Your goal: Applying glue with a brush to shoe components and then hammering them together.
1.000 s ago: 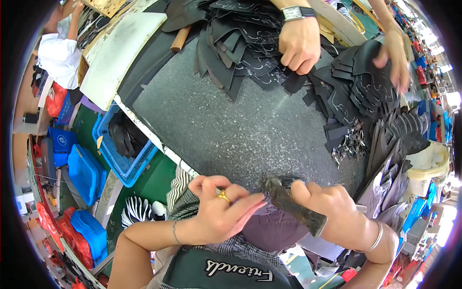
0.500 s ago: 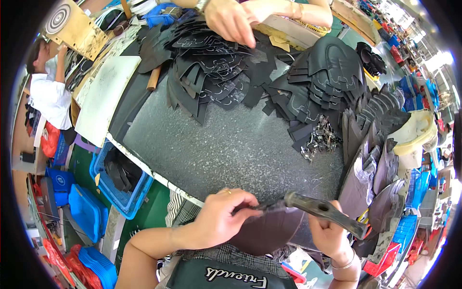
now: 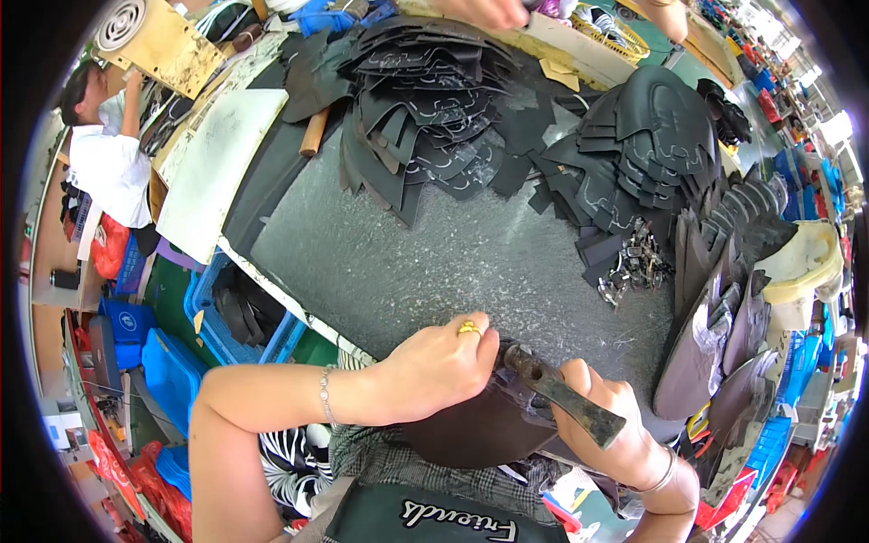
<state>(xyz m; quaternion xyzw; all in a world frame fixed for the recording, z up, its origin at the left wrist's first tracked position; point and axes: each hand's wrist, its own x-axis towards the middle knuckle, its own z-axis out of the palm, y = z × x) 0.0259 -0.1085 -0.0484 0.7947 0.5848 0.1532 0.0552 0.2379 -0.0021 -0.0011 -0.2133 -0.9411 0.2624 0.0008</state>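
Observation:
My left hand [image 3: 444, 366] is closed, its thumb side at the upper edge of a dark brown shoe-upper piece [image 3: 466, 430], which sits at the near table edge in front of my body. The exact pinch is hidden by my fingers. My right hand [image 3: 602, 412] is wrapped round a worn hammer [image 3: 566, 398] with a dark metal head. The hammer lies slantwise above the right part of the piece, its left end close to my left fingertips. A pile of small metal buckles [image 3: 636, 264] lies on the grey tabletop [image 3: 407, 271] beyond my right hand.
Stacks of black upper pieces [image 3: 425, 100] and padded uppers [image 3: 665, 127] fill the far side. More dark pieces [image 3: 701, 353] lean at the right beside a cream tub [image 3: 801, 267]. A blue basket [image 3: 217, 317] stands left. A co-worker's hand [image 3: 489, 11] shows at the far edge.
My left hand has turned over and moved right, against the hammer's left end. The hammer and my right hand have shifted left. The co-worker's hands have drawn back from the far stack.

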